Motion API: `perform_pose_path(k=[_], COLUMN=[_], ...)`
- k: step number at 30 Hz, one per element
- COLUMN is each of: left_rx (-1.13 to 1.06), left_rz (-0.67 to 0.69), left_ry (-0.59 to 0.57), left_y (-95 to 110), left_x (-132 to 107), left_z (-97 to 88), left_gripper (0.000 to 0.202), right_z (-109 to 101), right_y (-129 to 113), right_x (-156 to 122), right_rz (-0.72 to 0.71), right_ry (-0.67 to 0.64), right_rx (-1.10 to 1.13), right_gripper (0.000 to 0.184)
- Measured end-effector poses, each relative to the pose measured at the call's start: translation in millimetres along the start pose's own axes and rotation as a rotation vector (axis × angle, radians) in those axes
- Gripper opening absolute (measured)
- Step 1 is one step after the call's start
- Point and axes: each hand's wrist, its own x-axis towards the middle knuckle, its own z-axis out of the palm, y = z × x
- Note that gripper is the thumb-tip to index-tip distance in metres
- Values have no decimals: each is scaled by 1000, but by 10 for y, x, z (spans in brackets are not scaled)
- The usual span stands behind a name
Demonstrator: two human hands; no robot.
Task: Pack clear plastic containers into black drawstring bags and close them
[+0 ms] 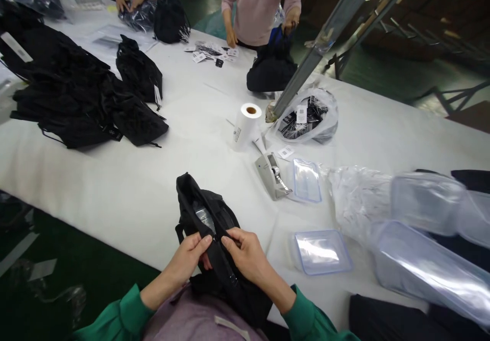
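At the near edge of the white table (153,193), in the head view, grasping the black bag (220,262) by its open mouth, pinched between thumb and fingers of the left hand (191,254) and the right hand (245,254), with shiny plastic (204,217) visible inside. Facing a tape dispenser (268,175) and a white roll (245,131), with a blue-rimmed plastic piece (322,251) to the right and heaped black bags (72,96) farther left.

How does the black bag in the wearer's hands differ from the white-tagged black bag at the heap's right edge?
Left hand and right hand grip the held bag; the tagged bag rests on the table. The held bag gapes, showing something shiny; the tagged bag shows no contents. Both are black.
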Motion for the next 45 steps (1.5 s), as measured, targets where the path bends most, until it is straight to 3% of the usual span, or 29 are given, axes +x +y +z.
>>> perform_pose_path(k=[10, 22, 31, 34, 37, 39, 42, 45], left_rx=[24, 182, 510, 408, 67, -92, -141, -129], left_rz=[22, 46, 143, 121, -5, -56, -83, -89], left_ry=[21, 86, 126, 86, 15, 47, 101, 84], left_y=[-69, -24, 50, 31, -60, -137, -205, -187], left_x=[38, 42, 30, 65, 92, 95, 86, 83], left_z=[53, 85, 7, -18, -7, 7, 21, 29], left_gripper=[39, 44, 47, 46, 41, 41, 40, 37], right_z=[35, 125, 165, 151, 95, 55, 17, -1], right_y=[21, 25, 76, 97, 137, 169, 195, 178], right_x=[-15, -18, -41, -15, 31, 59, 82, 84], right_rz=[-262, -279, -331, -216, 55, 168, 182, 109], right_ry=[48, 98, 76, 69, -4, -39, -39, -17], right_rx=[-298, -403, -399, -241, 138, 332, 393, 262], right_gripper=[18, 22, 25, 26, 26, 28, 26, 20])
